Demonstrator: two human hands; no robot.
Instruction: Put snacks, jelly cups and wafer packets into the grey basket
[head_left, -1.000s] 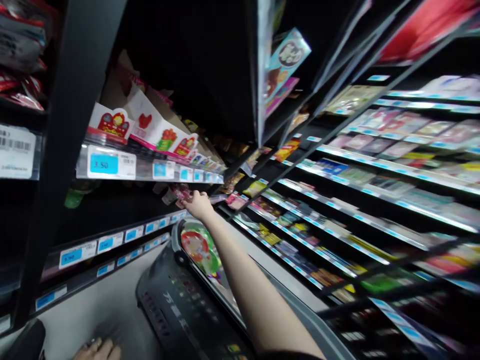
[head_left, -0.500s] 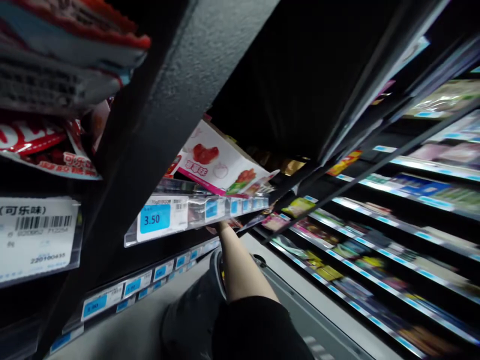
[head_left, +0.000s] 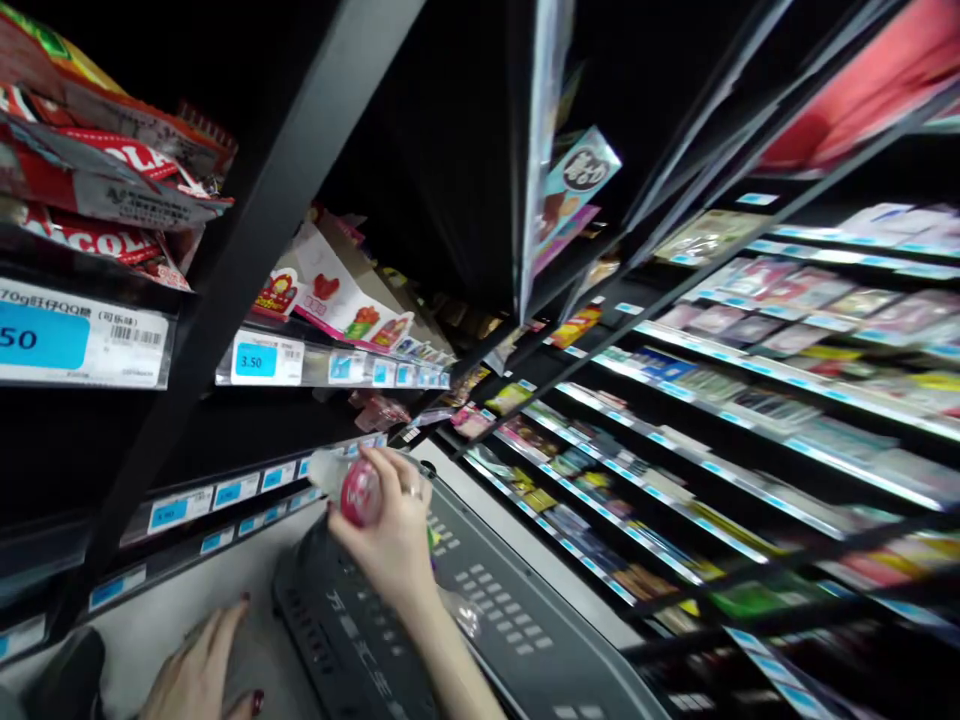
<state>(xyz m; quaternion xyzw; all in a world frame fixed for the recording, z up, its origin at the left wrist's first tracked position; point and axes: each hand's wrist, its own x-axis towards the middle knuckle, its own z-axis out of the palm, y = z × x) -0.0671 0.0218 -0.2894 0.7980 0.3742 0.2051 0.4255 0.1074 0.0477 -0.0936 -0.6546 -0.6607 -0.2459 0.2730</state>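
My right hand [head_left: 390, 530] is closed round a small clear bottle with a pink-red label [head_left: 352, 485], held just in front of the lower shelf edge and above a dark chest freezer [head_left: 480, 600]. A ring shows on one finger. At the bottom left, my left hand [head_left: 199, 675] lies flat on the grey floor or ledge with its fingers stretched out, holding nothing.
Black shop shelves [head_left: 247, 250] rise on the left with blue price tags [head_left: 255, 360], red snack bags [head_left: 105, 190] and white candy boxes [head_left: 330, 290]. Long rows of packaged sweets [head_left: 675, 440] run along the right. A few pink packets [head_left: 379, 410] sit on the shelf behind the bottle.
My right arm, stretched deep into the shelf before, has drawn back towards me and now grips the bottle. The view swung up and back down. My left hand shows more.
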